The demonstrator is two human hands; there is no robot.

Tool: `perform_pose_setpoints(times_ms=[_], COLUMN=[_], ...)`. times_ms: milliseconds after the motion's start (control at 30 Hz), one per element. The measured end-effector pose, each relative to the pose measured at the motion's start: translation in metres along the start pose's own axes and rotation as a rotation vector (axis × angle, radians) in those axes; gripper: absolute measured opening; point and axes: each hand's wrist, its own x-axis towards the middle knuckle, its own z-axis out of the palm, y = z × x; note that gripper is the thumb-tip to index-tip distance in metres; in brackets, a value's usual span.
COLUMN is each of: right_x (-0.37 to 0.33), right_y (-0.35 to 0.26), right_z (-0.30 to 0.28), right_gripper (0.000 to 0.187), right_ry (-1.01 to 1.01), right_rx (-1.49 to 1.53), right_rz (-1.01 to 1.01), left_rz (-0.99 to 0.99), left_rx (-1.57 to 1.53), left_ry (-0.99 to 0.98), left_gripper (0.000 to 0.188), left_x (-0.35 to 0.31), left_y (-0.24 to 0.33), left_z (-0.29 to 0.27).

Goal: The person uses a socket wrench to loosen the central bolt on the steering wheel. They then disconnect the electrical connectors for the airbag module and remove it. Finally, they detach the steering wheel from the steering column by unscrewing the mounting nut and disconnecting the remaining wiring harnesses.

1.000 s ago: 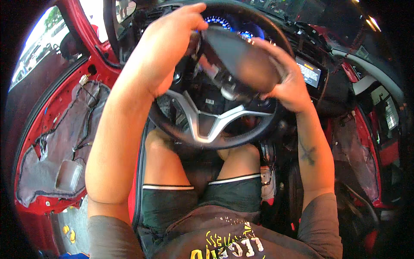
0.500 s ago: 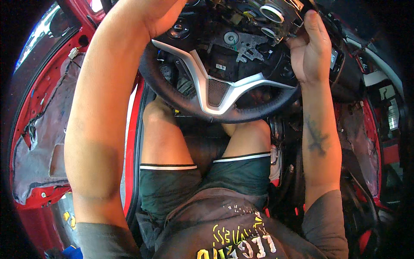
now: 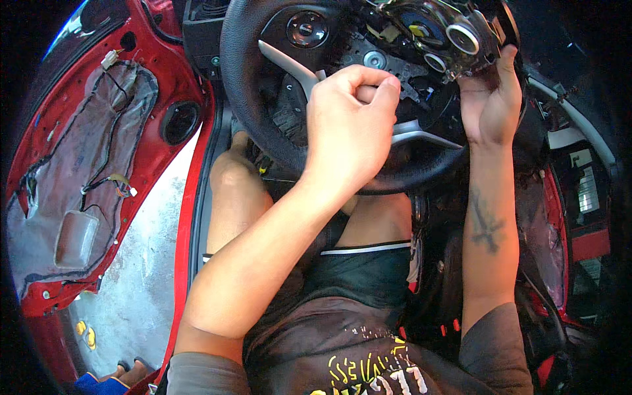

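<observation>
In front of the steering wheel [image 3: 253,105] hovers my left hand [image 3: 352,115], its fingers curled in and thumb pressed to them; anything between them is hidden. My right hand [image 3: 495,102] supports the lower right edge of a dark assembly with round white-rimmed parts [image 3: 463,39], like an opened lamp unit, its thumb up along the side and its other fingers mostly hidden. The assembly rests above or against the upper right of the wheel; which one I cannot tell. The wheel's bare metal hub plate [image 3: 375,60] shows between the two hands.
At the left, the open red door [image 3: 168,72] has its trim off, with a wiring connector [image 3: 122,187] hanging loose. Beyond the sill show the concrete floor [image 3: 141,263] and another person's feet [image 3: 131,372]. My legs lie under the wheel.
My left hand has come down from the upper edge to the middle of the wheel. My right hand and the dark assembly appear slightly lower and farther right as the view shifts.
</observation>
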Motion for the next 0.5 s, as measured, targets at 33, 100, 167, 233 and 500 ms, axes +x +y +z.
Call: perform_pose_setpoints(times_ms=[33, 100, 167, 233, 500], right_x=[0.0, -0.001, -0.002, -0.004, -0.006], right_y=[0.0, -0.001, -0.003, -0.003, -0.004], right_z=[-0.005, -0.005, 0.0, 0.003, 0.008], right_gripper=[0.056, 0.057, 0.056, 0.056, 0.056], right_ry=[-0.003, 0.012, 0.0, -0.01, 0.04], right_rx=[-0.011, -0.016, -0.015, -0.011, -0.031], right_rz=[0.002, 0.015, 0.005, 0.001, -0.001], left_rz=[0.015, 0.107, 0.205, 0.219, 0.21], left_rx=[0.018, 0.026, 0.03, 0.008, -0.129], left_ry=[-0.039, -0.009, 0.03, 0.057, 0.045], left_gripper=[0.021, 0.019, 0.017, 0.017, 0.019], left_x=[0.007, 0.02, 0.032, 0.04, 0.061], left_y=[-0.006, -0.013, -0.018, -0.018, -0.016], left_z=[0.002, 0.009, 0.016, 0.024, 0.044])
